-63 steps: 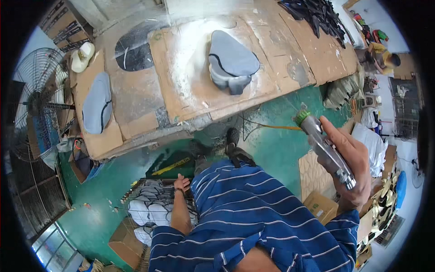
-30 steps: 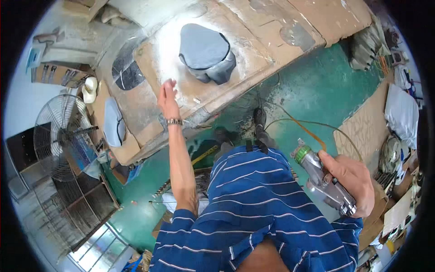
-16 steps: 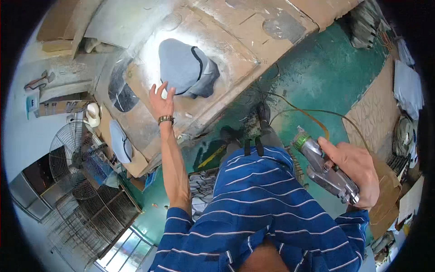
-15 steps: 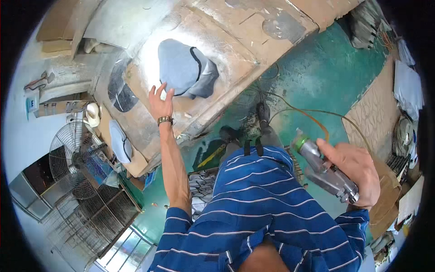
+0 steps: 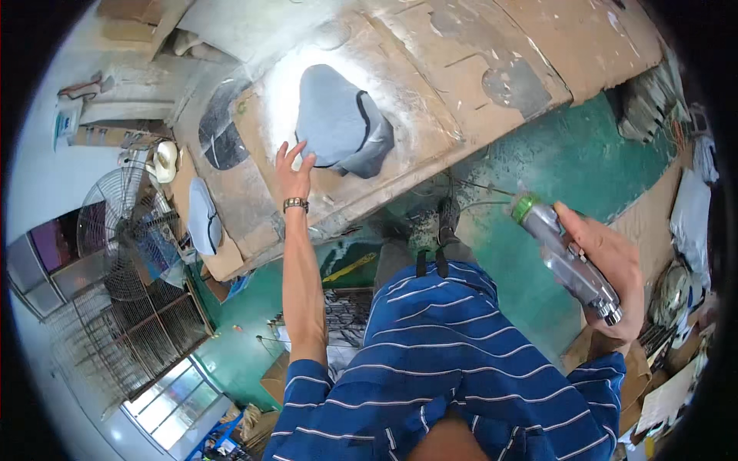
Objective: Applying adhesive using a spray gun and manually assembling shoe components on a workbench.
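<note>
grey moulded piece (image 5: 338, 123), a rounded shell with a dark edge line, lies on a sheet of brown cardboard (image 5: 430, 115) that covers a workbench in the upper middle of the view; the cardboard around the piece is dusted white with overspray. left hand (image 5: 293, 173), reaching forward with the arm stretched out, rests flat on the cardboard just beside the left edge of the piece, fingers (image 5: 281, 151) spread and holding nothing; whether a fingertip touches the piece itself cannot be told. a wristwatch (image 5: 295, 204) circles that wrist. right hand (image 5: 607, 269), well apart from the bench at the right of the view, is wrapped around a metallic spray tool (image 5: 569, 261), a silvery cylinder with a green cap (image 5: 526, 207) at its far end and a knurled ring at the end near the palm; the tool points up and to the left, toward the bench. a second grey piece (image 5: 204, 219) lies on another cardboard sheet at the bench's left end, near a pale cap (image 5: 164, 160). a standing fan (image 5: 131, 223) with a wire guard is at the left. the floor (image 5: 569, 161) is painted green. the person wears a blue shirt (image 5: 446, 369) with thin white stripes.
</note>
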